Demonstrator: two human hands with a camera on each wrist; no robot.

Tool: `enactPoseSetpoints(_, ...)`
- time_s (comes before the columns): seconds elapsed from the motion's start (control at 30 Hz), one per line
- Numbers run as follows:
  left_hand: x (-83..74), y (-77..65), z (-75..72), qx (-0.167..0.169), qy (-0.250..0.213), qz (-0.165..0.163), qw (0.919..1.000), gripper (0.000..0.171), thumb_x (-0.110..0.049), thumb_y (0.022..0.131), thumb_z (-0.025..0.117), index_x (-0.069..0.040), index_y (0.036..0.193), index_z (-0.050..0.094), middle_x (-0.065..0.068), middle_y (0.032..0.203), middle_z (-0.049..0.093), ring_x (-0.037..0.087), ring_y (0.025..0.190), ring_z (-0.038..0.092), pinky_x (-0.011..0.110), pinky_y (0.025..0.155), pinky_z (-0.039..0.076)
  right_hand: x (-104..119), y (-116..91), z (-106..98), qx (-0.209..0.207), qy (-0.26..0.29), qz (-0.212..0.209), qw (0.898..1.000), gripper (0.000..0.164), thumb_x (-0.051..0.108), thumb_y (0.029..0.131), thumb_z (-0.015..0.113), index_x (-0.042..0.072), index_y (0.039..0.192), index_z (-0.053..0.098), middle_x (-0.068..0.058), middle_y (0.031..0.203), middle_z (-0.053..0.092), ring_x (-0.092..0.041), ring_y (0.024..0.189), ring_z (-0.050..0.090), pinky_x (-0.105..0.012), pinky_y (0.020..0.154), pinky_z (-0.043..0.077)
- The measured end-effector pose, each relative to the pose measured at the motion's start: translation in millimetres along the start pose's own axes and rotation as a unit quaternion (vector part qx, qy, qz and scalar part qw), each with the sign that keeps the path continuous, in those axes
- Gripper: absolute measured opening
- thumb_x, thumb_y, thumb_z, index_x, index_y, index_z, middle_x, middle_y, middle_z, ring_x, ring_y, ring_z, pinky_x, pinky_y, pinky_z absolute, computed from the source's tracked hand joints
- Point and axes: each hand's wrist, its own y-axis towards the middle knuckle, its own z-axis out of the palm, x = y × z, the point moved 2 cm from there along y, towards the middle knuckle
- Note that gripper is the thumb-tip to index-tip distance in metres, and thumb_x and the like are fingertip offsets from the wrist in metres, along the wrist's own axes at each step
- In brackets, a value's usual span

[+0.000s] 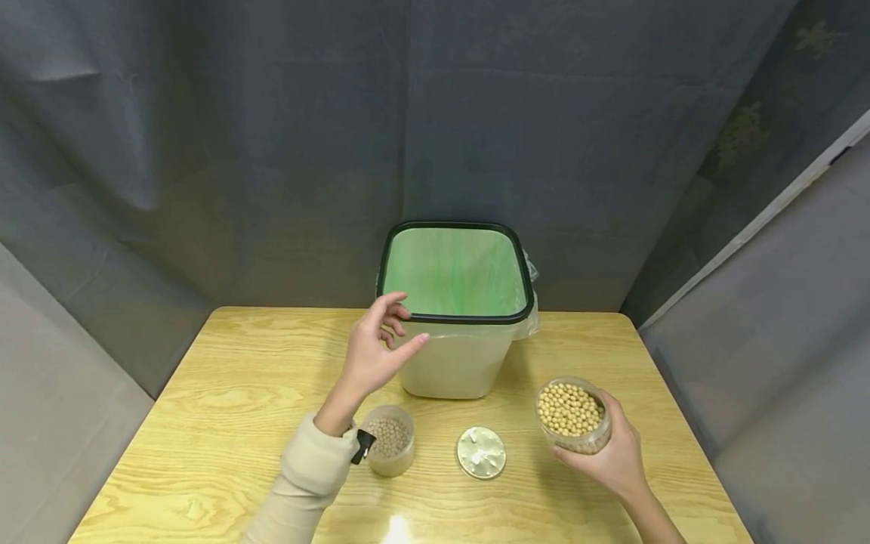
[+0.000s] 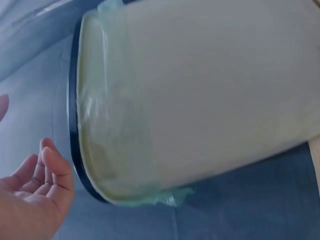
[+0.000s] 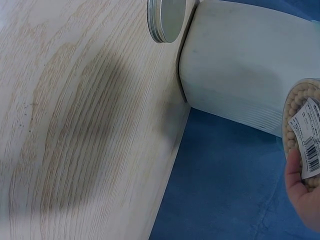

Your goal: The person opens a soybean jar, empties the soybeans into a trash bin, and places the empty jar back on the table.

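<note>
In my right hand (image 1: 615, 449) is a clear round jar (image 1: 569, 420) filled with small yellowish, bean-like balls, gripped around its side. A white barcode label (image 3: 307, 137) shows on that jar in the right wrist view. My left hand (image 1: 377, 344) is empty, raised at the front left corner of a bin (image 1: 445, 366), its fingers loosely bent and thumb apart. The bin has a black rim (image 1: 469, 319) and a green bag (image 1: 451, 268) inside. Beside my left wrist stands a second clear tub (image 1: 401, 457) with pale balls inside. A round silvery lid (image 1: 481, 453) lies between the two containers.
The wooden table (image 1: 224, 423) carries all of these, with the bin near its back edge. Loose bag plastic (image 1: 529, 325) hangs out at the bin's right side. Grey curtains (image 1: 306, 151) close off the back and both sides.
</note>
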Motion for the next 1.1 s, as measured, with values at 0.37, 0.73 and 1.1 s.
enactPoseSetpoints(0.37,23.4,23.2,-24.1,-0.042,0.077,0.001,0.9962,0.065,-0.019,0.070,0.078,0.000,0.124,0.048,0.018,0.105,0.053,0.025,0.074,0.049,0.032,0.056,0.043,-2.6,0.7,-0.8,0.004,-0.007,0.005,1.000,0.093,0.006,0.043,0.088,-0.007,0.123,0.042,-0.025,0.112,0.054,-0.036,0.095,0.055,-0.033,0.076,0.045)
enactPoseSetpoints(0.73,51.6,36.8,-29.0,0.060,0.117,-0.115,0.9847,0.096,-0.037,0.066,0.078,-0.013,0.143,0.026,0.013,0.132,0.037,0.029,0.099,0.045,0.040,0.076,0.042,-2.0,3.9,-1.9,0.000,-0.009,0.003,1.000,0.093,0.008,0.043,0.088,-0.006,0.123,0.043,-0.024,0.111,0.055,-0.037,0.095,0.055,-0.026,0.076,0.042)
enactPoseSetpoints(1.1,62.6,42.4,-24.3,0.116,0.115,-0.150,0.9751,0.103,-0.039,0.067,0.077,-0.011,0.146,0.017,0.015,0.143,0.024,0.031,0.125,0.033,0.046,0.099,0.032,2.3,21.9,-8.7,0.001,0.020,-0.022,1.000,0.097,0.002,0.043,0.087,-0.004,0.128,0.041,-0.022,0.117,0.052,0.010,0.100,0.037,-0.005,0.079,0.031)
